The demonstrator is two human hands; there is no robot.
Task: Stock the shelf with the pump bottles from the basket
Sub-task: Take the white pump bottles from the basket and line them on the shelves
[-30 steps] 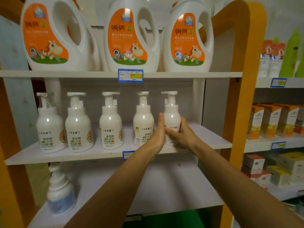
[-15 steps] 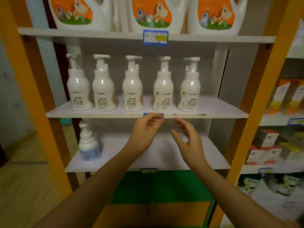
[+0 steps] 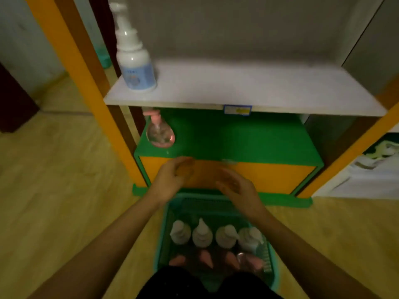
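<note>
I see my left hand point(image 3: 170, 180) loosely curled and my right hand point(image 3: 237, 188) with relaxed fingers, both empty; pump bottles point(image 3: 201, 234) stand in the basket point(image 3: 164, 229) at six o'clock; the shelf point(image 3: 269, 91) tag point(image 3: 237, 110) is blurred and unreadable.

Hands: left hand point(image 3: 172, 180) and right hand point(image 3: 237, 186), a second ago clasping a pump bottle on the middle shelf, now lowered, empty, above the far end of the green basket point(image 3: 164, 234). View: tipped downward; the basket's pump bottles point(image 3: 201, 234) now shown.
</note>
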